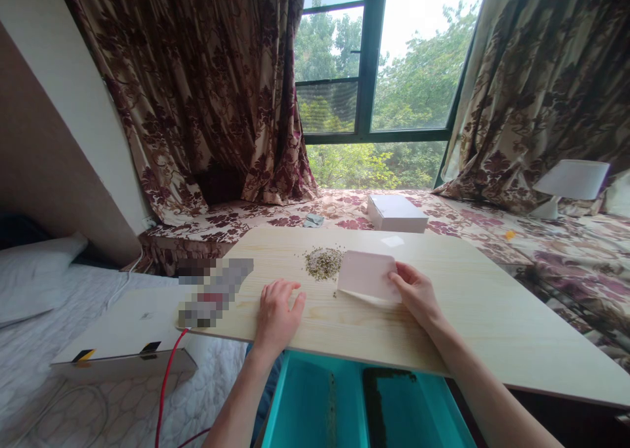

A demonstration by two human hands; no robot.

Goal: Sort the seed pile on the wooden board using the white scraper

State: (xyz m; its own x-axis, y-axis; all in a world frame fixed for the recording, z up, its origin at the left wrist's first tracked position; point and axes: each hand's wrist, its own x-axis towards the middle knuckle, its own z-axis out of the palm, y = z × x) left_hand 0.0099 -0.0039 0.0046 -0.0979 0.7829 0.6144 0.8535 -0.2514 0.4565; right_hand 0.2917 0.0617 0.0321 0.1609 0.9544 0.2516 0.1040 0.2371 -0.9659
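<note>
In the head view, my right hand (414, 292) pinches the right edge of a thin, pale, rounded-corner sheet (369, 275), tilted over the wooden tabletop (472, 304). The sheet's left edge meets a loose pile of small greenish-brown grains (322, 264), perhaps seeds or beans; their exact kind is too small to tell. My left hand (279, 313) is at the table's near edge, left of the sheet and just below the pile. Its thumb stands apart from the bent fingers, and it holds nothing. Below the table edge, a turquoise bin (319, 402) shows two compartments, with dark material along the right one.
A small white square (392, 241) lies behind the sheet. A blurred-out object (214, 297) sits at the table's left end, near a red cable (167, 376). Beyond are a white box (398, 213) and a lamp (571, 179). A flat carton (132, 330) rests on the bed.
</note>
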